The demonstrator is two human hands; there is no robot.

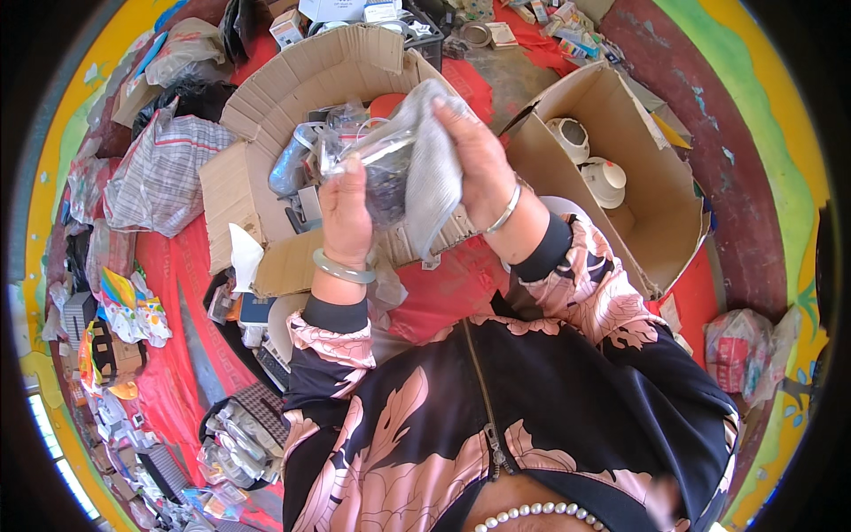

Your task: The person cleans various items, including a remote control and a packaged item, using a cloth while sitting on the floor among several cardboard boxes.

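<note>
Over an open cardboard box (266, 80), both my hands are raised around a shiny, clear plastic item (383, 151); blur and glare hide its exact kind. My left hand (347, 208) grips its near left edge, thumb on top. A grey cloth (434, 173) is bunched in my right hand (476, 160), draped against the item's right side. Fingers of both hands are partly hidden behind what they hold. Inside the box below lie a blue plastic-wrapped piece (292, 164) and other small packaged goods.
To the right, a second cardboard box (651, 160) holds white, round-fronted devices (606, 182). A plaid woven bag (168, 168) sits at left. Near my left forearm is a dark crate (275, 368) of boxed goods; a basket (244, 443) of packets stands lower left on red sheeting.
</note>
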